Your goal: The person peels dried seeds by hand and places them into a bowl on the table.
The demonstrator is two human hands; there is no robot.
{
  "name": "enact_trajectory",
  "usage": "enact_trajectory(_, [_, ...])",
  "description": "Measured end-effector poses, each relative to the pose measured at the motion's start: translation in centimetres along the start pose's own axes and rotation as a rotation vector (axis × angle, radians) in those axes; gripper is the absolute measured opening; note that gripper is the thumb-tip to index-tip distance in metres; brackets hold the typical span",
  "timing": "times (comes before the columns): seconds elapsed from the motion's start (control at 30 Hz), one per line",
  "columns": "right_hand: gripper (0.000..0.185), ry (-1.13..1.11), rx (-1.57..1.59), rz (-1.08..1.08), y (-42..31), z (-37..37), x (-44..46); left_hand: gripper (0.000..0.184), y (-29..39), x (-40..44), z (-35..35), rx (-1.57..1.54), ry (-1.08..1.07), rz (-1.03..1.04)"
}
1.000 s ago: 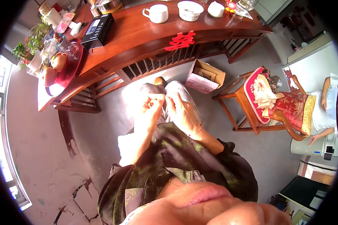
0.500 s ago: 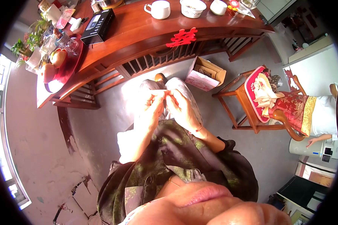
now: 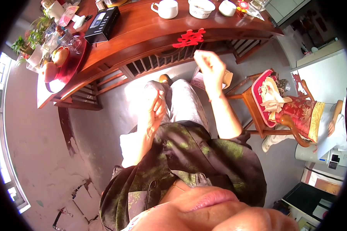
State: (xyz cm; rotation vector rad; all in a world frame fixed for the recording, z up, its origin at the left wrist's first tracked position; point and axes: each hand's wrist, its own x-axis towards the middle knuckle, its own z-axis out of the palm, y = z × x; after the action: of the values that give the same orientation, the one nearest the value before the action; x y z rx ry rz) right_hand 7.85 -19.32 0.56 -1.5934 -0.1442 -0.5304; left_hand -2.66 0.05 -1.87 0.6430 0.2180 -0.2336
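My left hand [image 3: 155, 109] is above my lap, its fingers curled and pinched together. Whatever is between those fingertips, if anything, is too small to make out. Out to the right, my right hand [image 3: 212, 69] is raised with its fingers drawn together in a pinch, and I cannot see what it holds. It overlaps the view of a cardboard box [image 3: 197, 78] on the floor. Pale patterned trousers [image 3: 186, 101] cover my legs beneath the hands.
A curved wooden desk [image 3: 142, 36] carries a white mug [image 3: 168, 9], a white bowl [image 3: 201, 9], a black box [image 3: 102, 25] and a red tray [image 3: 81, 57]. A wooden chair [image 3: 247, 101] with cushions stands right. Another person [image 3: 337, 123] is at the far right.
My hands were together at the fingertips and are now apart. The right hand has moved up and to the right; the left has lowered slightly. The other person's arm has shifted.
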Motion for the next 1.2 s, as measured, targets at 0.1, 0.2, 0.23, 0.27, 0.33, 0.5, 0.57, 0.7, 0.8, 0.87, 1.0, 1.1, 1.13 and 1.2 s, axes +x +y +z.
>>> enact_trajectory(0.1, [0.014, 0.116, -0.022, -0.2, 1.3, -0.3, 6.9, 0.022, 0.2, 0.2, -0.6, -0.082, -0.046, -0.069])
enact_trajectory(0.2, [0.015, 0.203, -0.223, -0.271, 4.0, -0.7, 13.4, 0.023, 0.4, 0.2, -0.7, -0.113, -0.044, -0.08])
enact_trajectory(0.23, [0.016, 0.221, -0.303, -0.259, 4.3, -0.8, 15.1, 0.023, 0.4, 0.2, -0.9, -0.111, -0.044, -0.075])
enact_trajectory(0.27, [0.015, 0.26, -0.333, -0.283, 5.0, -0.7, 16.8, 0.024, 0.4, 0.3, -1.2, -0.124, -0.047, -0.091])
enact_trajectory(0.33, [0.016, 0.316, -0.381, -0.298, 6.4, -0.4, 19.8, 0.025, 0.6, 0.4, -1.2, -0.14, -0.046, -0.119])
enact_trajectory(0.5, [0.02, 0.294, -0.591, -0.198, 8.7, 0.1, 23.6, 0.026, 0.8, 0.8, -1.6, -0.15, -0.016, -0.103])
enact_trajectory(0.57, [0.02, 0.296, -0.524, -0.184, 9.4, 0.0, 24.2, 0.027, 0.9, 1.0, -1.6, -0.146, -0.035, -0.111])
enact_trajectory(0.7, [0.019, 0.162, 0.104, 0.117, 7.3, 0.0, 21.7, 0.026, 0.9, 1.5, -1.7, -0.215, -0.017, -0.136])
enact_trajectory(0.8, [0.031, -0.127, 0.699, 0.476, 5.1, -0.8, 17.6, 0.026, 1.0, 2.0, -1.5, -0.246, -0.047, -0.158])
enact_trajectory(0.87, [0.039, -0.234, 0.996, 0.662, 5.2, -0.9, 14.5, 0.027, 1.0, 2.3, -1.6, -0.282, -0.083, -0.165])
enact_trajectory(1.0, [0.039, -0.24, 1.234, 0.933, 4.6, 0.9, 6.8, 0.029, 1.1, 2.4, -1.2, -0.222, -0.042, -0.125])
enact_trajectory(1.1, [0.04, -0.293, 1.319, 1.006, 5.1, 2.1, 1.5, 0.029, 1.3, 2.2, -1.2, -0.197, -0.043, -0.078])
enact_trajectory(1.13, [0.039, -0.27, 1.294, 1.032, 4.8, 2.6, 0.1, 0.029, 1.3, 2.2, -1.2, -0.181, -0.037, -0.054])
enact_trajectory(1.2, [0.04, -0.264, 1.341, 1.1, 4.2, 3.3, -2.4, 0.028, 1.4, 1.9, -1.0, -0.165, -0.019, -0.029])
